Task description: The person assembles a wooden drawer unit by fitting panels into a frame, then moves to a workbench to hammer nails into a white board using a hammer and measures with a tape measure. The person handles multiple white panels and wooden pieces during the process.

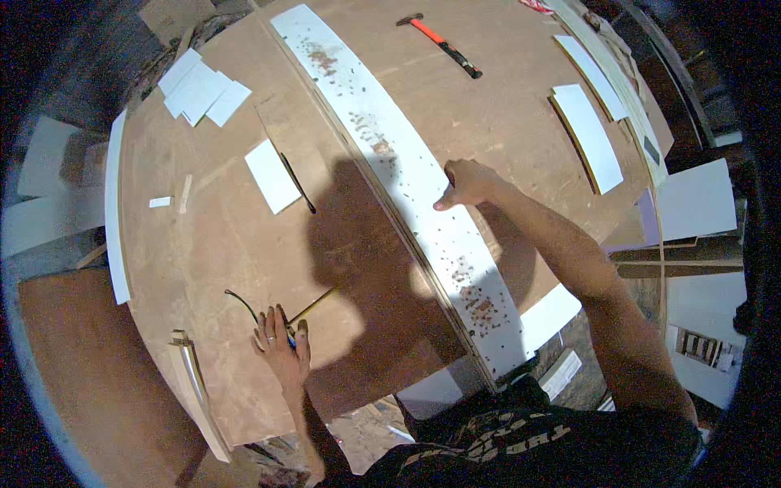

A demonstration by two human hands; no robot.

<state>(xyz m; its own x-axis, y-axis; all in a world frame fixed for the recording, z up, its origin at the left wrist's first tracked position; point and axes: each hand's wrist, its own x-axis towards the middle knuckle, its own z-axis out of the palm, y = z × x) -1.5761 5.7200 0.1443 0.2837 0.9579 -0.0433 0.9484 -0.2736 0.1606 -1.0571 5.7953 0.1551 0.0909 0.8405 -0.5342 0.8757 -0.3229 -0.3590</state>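
Observation:
A long white board [419, 183] lies slantwise across the brown tabletop, its face dotted with dark specks and brownish stains. My right hand [470, 184] closes around its right edge near the middle, thumb pressed on the top face. Over on the left, my left hand [282, 346] reaches low to the table with fingers stretched and spread. Under and beside it is what looks like a tape measure, mostly covered by the palm; a yellow blade [313, 306] and a black strap [242, 299] stick out from it.
A hammer [439, 45] with an orange and black handle lies at the far side. White panels [203, 89] are stacked far left; a white piece [272, 176] has a dark thin tool [298, 183] beside it. Curved white strips [587, 138] line the right edge.

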